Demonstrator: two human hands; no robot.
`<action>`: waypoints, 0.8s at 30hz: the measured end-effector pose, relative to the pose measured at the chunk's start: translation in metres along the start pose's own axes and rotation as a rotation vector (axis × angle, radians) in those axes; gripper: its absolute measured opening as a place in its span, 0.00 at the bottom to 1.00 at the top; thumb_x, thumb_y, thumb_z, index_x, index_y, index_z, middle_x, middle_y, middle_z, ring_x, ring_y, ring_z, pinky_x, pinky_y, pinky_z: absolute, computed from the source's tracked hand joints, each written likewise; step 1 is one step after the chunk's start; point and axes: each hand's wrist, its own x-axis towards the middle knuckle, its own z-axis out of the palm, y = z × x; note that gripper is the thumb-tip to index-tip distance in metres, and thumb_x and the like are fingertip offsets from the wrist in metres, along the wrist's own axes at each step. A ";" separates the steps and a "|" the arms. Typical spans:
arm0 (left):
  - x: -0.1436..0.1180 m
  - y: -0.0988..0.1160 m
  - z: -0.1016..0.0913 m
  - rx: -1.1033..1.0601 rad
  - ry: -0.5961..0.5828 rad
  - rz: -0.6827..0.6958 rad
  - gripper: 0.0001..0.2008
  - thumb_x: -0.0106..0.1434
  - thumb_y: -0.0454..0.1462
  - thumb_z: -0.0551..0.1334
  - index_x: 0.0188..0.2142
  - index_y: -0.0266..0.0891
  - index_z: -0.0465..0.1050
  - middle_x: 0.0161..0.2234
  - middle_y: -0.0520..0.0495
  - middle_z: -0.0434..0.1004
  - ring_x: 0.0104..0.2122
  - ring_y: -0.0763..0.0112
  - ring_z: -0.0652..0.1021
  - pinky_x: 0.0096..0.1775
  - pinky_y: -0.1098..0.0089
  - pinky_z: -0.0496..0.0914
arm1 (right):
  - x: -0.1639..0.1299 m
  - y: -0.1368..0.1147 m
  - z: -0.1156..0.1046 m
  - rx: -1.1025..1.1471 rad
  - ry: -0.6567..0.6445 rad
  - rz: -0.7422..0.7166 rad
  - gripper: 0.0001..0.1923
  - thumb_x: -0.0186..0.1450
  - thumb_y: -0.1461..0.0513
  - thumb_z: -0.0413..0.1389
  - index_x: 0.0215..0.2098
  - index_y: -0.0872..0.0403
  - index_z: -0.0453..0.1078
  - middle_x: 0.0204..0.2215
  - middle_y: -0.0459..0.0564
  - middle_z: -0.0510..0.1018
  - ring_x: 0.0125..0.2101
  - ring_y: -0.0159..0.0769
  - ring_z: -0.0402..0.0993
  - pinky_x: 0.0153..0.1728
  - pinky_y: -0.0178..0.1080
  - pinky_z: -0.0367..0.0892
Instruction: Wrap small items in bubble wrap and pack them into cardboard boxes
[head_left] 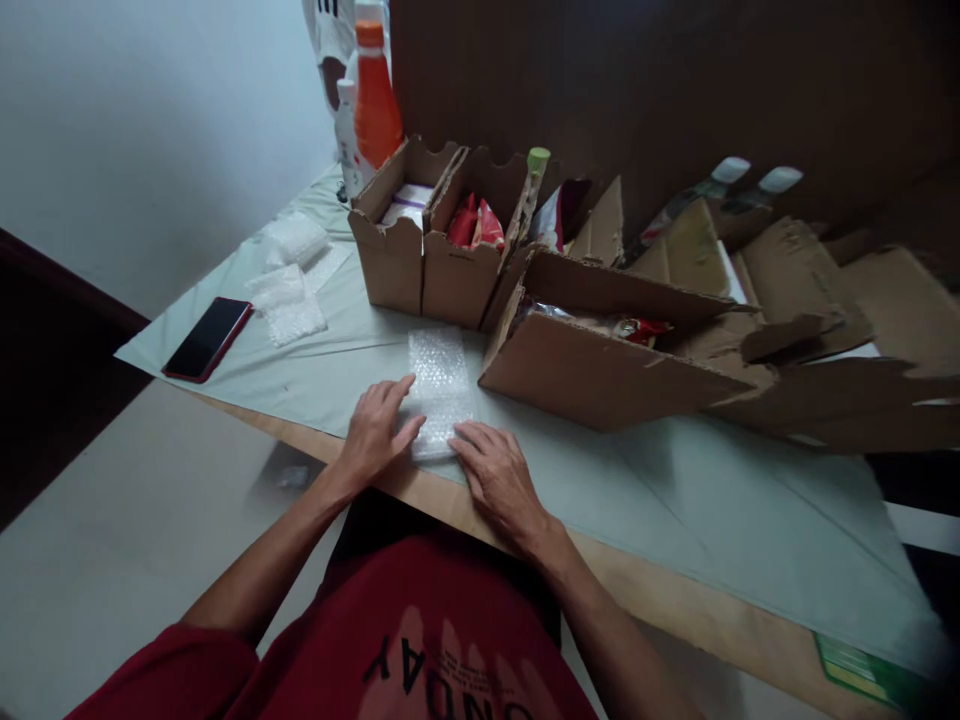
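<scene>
Against a pale wall [165, 130], a wooden table [675, 595] is covered by a creased, pale green cloth [577, 470], with the near wooden edge left exposed. A rectangular bubble-wrap sheet [439, 375] is laid on the cloth close to that edge, between the two hands. Its left side is met by the left hand [373, 432], whose thumb and fingers are spread apart. Its near right corner is touched by the fingertips of the right hand [501, 475], whose fingers are loosely extended side by side and not clenched. The two hands are held apart from each other.

Just beyond the sheet, two narrow cardboard boxes [386, 262] are stood side by side; red packets [476, 225] are held in the right one, and a white-and-purple carton [407, 203] in the left. To the right of the sheet, a wider cardboard box [600, 370] is set at a slant, with shiny packets partly hidden inside. Left of the sheet, loose bubble-wrap pieces [292, 305] are heaped, and farther left a red-edged smartphone [210, 338] is placed with its screen dark. Well beyond the sheet, an orange drink bottle [375, 110] is stood beside a clear bottle [349, 145].
</scene>
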 end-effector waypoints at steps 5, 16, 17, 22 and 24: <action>-0.047 0.014 -0.019 -0.142 -0.130 0.140 0.25 0.67 0.37 0.62 0.63 0.44 0.67 0.47 0.42 0.79 0.48 0.56 0.77 0.51 0.55 0.71 | 0.000 -0.009 -0.016 0.226 -0.110 0.079 0.17 0.75 0.65 0.48 0.54 0.51 0.75 0.47 0.53 0.85 0.45 0.42 0.80 0.49 0.47 0.68; -0.030 0.003 0.006 0.153 -0.041 -0.036 0.18 0.68 0.36 0.60 0.57 0.37 0.72 0.40 0.41 0.78 0.42 0.56 0.76 0.46 0.56 0.71 | -0.012 -0.006 -0.006 -0.029 0.075 -0.070 0.15 0.71 0.64 0.55 0.55 0.54 0.74 0.55 0.58 0.79 0.57 0.50 0.72 0.54 0.51 0.65; -0.033 0.004 0.003 0.146 -0.015 -0.010 0.18 0.69 0.37 0.60 0.57 0.37 0.72 0.45 0.39 0.78 0.45 0.54 0.76 0.48 0.55 0.71 | -0.010 -0.006 -0.005 -0.020 0.052 -0.068 0.15 0.72 0.65 0.54 0.55 0.54 0.74 0.55 0.58 0.80 0.57 0.50 0.71 0.54 0.51 0.65; -0.051 0.012 -0.011 -0.026 -0.079 0.218 0.21 0.69 0.33 0.59 0.60 0.42 0.68 0.53 0.39 0.77 0.55 0.53 0.73 0.56 0.51 0.67 | -0.009 -0.011 -0.010 0.152 -0.015 0.037 0.15 0.74 0.65 0.50 0.54 0.52 0.75 0.46 0.55 0.84 0.49 0.45 0.76 0.52 0.50 0.67; -0.051 0.013 -0.012 -0.071 -0.102 0.214 0.22 0.69 0.31 0.57 0.61 0.42 0.67 0.47 0.42 0.79 0.49 0.56 0.75 0.54 0.53 0.68 | -0.015 -0.012 -0.016 0.219 -0.051 0.087 0.15 0.74 0.64 0.50 0.55 0.51 0.74 0.45 0.54 0.84 0.46 0.44 0.77 0.50 0.50 0.68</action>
